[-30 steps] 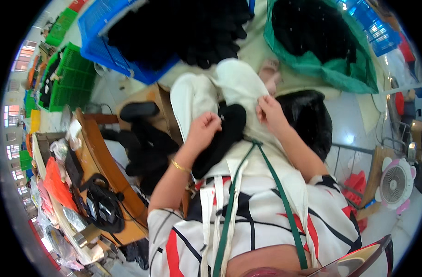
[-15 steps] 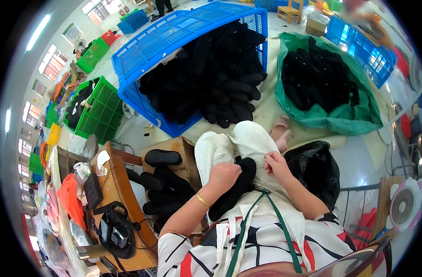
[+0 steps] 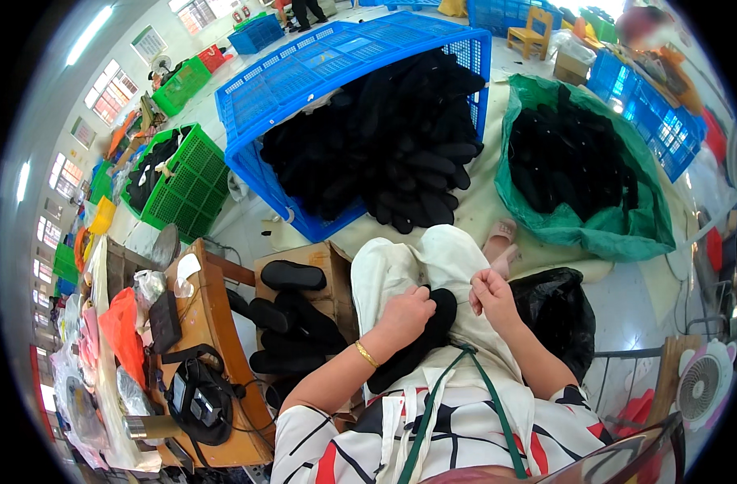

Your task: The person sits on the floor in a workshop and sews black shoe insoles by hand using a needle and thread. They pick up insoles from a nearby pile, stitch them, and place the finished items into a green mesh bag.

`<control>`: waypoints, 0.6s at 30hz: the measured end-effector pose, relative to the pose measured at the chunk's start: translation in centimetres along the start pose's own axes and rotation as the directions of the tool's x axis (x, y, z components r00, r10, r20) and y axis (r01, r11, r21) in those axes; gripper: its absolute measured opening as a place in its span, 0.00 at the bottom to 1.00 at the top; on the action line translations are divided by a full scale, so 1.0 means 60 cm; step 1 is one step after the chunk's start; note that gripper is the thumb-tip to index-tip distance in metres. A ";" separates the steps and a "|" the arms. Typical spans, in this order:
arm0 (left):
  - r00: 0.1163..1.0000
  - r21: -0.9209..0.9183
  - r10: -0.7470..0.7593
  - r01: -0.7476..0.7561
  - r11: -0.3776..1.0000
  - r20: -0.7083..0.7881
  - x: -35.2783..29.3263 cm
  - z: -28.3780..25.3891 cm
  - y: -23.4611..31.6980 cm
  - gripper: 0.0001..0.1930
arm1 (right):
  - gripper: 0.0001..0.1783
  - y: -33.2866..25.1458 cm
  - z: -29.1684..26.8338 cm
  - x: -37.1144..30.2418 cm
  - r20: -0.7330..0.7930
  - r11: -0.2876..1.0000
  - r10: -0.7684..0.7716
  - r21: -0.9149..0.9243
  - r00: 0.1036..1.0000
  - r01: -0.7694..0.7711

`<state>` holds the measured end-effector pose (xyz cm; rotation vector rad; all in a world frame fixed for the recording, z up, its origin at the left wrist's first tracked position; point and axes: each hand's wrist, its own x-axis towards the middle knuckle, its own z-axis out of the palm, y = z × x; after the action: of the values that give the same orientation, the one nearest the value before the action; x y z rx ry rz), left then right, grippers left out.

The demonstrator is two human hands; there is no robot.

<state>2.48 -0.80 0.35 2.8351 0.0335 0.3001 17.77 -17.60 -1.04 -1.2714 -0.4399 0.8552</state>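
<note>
Across my lap lies a long, dark, black cloth shoe [image 3: 440, 316], its rounded end pointing away from me. My left hand [image 3: 406, 316] is closed on its near left edge, fingers curled in. To the right of the shoe, apart from it, my right hand [image 3: 492, 295] is raised over my thigh with the fingertips pinched together. Whatever is in that pinch is too small to see. Beside my left leg, more black shoes [image 3: 294, 275] lie on and around a cardboard box [image 3: 338, 278].
Ahead, a tipped blue crate [image 3: 247, 165] spills black shoes. A green sack [image 3: 517, 194] holds more at the right. A black plastic bag [image 3: 574, 347] sits by my right leg. A wooden table [image 3: 215, 323] with a black bag [image 3: 199, 399] stands left; a fan [image 3: 703, 387] is right.
The whole view has shifted slightly, with the scene lower and to the right. My right hand has turned a little, still pinched. My left hand keeps its hold on the shoe.
</note>
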 end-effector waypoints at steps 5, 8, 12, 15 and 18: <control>0.999 0.054 0.018 -0.020 0.998 0.044 -0.003 0.012 -0.001 0.06 | 0.05 -0.068 -0.029 0.010 -0.163 0.969 -0.177 0.147 0.971 0.201; 0.998 0.083 -0.009 0.004 0.997 0.064 -0.005 0.005 0.002 0.05 | 0.05 -0.128 -0.036 0.012 -0.208 0.922 -0.281 0.214 0.937 0.324; 0.997 0.005 -0.060 0.060 0.998 0.041 0.000 0.007 -0.001 0.05 | 0.03 -0.126 -0.007 0.007 -0.165 0.944 -0.316 0.050 0.935 0.327; 0.990 -0.074 -0.138 0.140 0.987 0.041 -0.008 0.012 -0.005 0.06 | 0.04 -0.089 -0.013 -0.004 0.089 0.902 -0.221 -0.360 0.971 0.239; 0.978 -0.157 -0.202 0.206 0.966 0.044 -0.013 0.013 -0.011 0.07 | 0.04 -0.045 0.000 -0.009 0.353 0.494 -0.317 -0.731 0.881 0.470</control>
<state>1.90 -0.41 -0.74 2.6468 0.2808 0.2081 18.30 -18.16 1.59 -1.8213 -1.3360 0.3286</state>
